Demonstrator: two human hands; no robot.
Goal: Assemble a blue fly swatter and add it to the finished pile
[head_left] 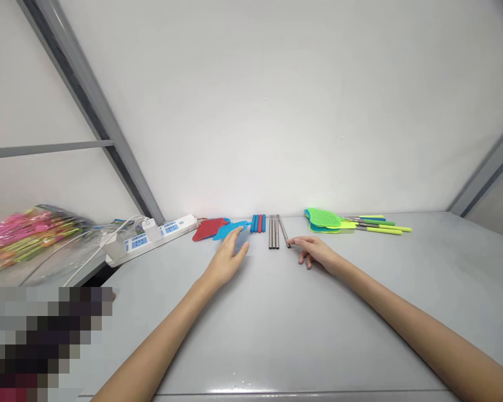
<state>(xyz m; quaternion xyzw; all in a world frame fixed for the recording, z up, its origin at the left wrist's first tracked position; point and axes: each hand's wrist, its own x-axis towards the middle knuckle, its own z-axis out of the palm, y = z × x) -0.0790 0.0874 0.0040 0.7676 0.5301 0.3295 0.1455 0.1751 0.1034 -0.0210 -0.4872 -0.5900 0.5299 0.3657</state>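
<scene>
My left hand [227, 258] reaches over the near edge of a blue fly swatter head [231, 228], fingers apart; whether it touches is unclear. A red fly swatter head [210, 229] lies just left of the blue one. My right hand [312, 251] has its index fingertip at the near end of a slanted metal tube [284, 230], and its other fingers are loosely curled. Several straight metal tubes [273, 231] lie side by side to the left of that one. Beside them is a row of blue and red handle grips [260, 223].
Fly swatters with green and blue heads [323, 219] are stacked at the back right, handles pointing right. A white power strip [155, 240] with plugs and cables lies at the left edge. Beyond it are bagged, colourful items [33, 237]. A white wall [268, 111] stands behind.
</scene>
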